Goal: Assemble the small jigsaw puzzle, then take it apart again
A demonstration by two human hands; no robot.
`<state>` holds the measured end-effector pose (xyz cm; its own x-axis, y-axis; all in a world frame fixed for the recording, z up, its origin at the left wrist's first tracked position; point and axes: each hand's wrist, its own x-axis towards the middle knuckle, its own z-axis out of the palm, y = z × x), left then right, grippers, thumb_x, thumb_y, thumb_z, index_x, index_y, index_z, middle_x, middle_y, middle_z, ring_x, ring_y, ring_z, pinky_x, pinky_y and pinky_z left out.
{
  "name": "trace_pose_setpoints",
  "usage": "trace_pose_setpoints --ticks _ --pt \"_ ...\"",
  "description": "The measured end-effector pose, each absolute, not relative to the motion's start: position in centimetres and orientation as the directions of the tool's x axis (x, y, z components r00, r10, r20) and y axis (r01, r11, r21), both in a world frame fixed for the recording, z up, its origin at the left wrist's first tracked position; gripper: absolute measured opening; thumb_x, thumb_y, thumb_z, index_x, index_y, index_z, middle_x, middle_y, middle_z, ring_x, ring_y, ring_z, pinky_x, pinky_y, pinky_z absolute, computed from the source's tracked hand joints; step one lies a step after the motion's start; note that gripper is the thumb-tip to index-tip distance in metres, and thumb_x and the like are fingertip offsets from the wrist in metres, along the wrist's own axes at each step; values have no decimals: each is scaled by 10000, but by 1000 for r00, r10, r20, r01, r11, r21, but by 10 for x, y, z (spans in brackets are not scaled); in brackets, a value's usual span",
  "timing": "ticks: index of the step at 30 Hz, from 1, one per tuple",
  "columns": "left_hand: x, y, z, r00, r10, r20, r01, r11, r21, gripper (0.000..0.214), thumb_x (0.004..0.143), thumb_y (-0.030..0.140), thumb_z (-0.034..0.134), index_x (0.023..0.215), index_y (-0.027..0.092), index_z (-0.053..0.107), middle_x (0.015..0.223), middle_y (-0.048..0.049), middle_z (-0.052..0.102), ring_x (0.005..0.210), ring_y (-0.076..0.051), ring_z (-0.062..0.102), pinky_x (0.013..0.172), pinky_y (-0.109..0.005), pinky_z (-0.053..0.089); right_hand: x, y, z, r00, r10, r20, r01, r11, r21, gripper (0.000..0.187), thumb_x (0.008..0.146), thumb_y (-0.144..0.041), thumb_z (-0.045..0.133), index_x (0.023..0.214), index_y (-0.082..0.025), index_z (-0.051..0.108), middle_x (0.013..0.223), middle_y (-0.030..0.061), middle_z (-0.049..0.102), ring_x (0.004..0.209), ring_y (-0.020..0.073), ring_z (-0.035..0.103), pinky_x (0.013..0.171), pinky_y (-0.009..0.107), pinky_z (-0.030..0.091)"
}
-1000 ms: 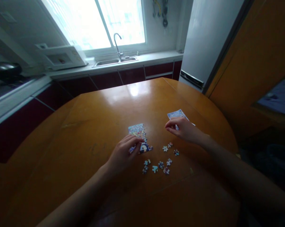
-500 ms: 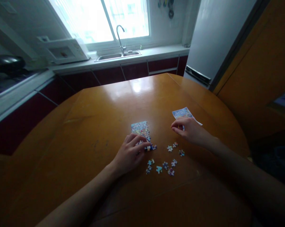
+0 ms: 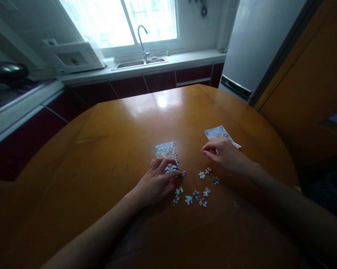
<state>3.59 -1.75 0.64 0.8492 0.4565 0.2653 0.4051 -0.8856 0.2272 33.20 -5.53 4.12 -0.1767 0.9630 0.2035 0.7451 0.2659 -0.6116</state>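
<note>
A partly joined jigsaw puzzle (image 3: 165, 150) lies on the round wooden table (image 3: 115, 134). My left hand (image 3: 157, 181) rests on the puzzle's near edge, fingers bent and pressed on the pieces there. Several loose pieces (image 3: 194, 194) are scattered just right of that hand. My right hand (image 3: 227, 157) hovers beyond them with fingers curled in a loose pinch; whether it holds a piece is hidden. Behind it lies a printed picture card (image 3: 220, 133).
A kitchen counter with a sink and tap (image 3: 142, 61) runs under the bright window. A white microwave (image 3: 73, 56) stands at the left, a grey fridge (image 3: 255, 45) at the right, and a wooden cabinet (image 3: 311, 74) beside it.
My left hand slid a little along the puzzle's near edge and now covers more of it. The right hand stayed by the card. The camera shifted slightly.
</note>
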Motion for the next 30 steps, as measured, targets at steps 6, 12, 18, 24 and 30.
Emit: trace_pose_setpoints --ticks 6,12,18,24,30 --pt "36 -18 5 869 443 220 410 -894 179 409 904 196 609 1297 309 600 1380 -91 475 1248 -321 390 1055 -518 403 331 -56 42 -174 961 216 737 272 -619 151 915 -211 603 825 -187 723 775 44 683 680 162 585 645 317 428" --pt "35 -20 7 841 424 336 389 -906 170 403 913 145 577 1285 301 577 1310 -77 532 1185 -286 435 1029 -462 424 330 -55 40 -182 956 231 733 288 -616 143 909 -195 610 814 -187 718 762 37 674 688 159 583 653 314 429" --pt "34 -17 8 781 394 485 358 -918 169 378 904 90 559 1244 254 569 1179 -82 579 1095 -260 468 938 -417 454 330 -55 40 -178 958 227 731 283 -621 112 890 -170 631 830 -185 725 772 36 677 699 160 589 675 311 439" --pt "34 -14 6 758 359 544 341 -930 139 337 892 74 591 1197 217 595 1128 -83 597 1046 -249 479 899 -395 462 329 -58 44 -225 949 220 716 314 -624 78 874 -143 657 849 -175 724 797 35 673 718 150 593 681 294 444" --pt "34 -14 8 747 358 560 336 -930 146 336 874 52 607 1170 212 616 1108 -79 608 1027 -243 489 882 -385 464 319 -70 48 -457 880 130 651 431 -625 86 901 -152 657 894 -195 731 925 50 674 840 158 617 756 281 470"
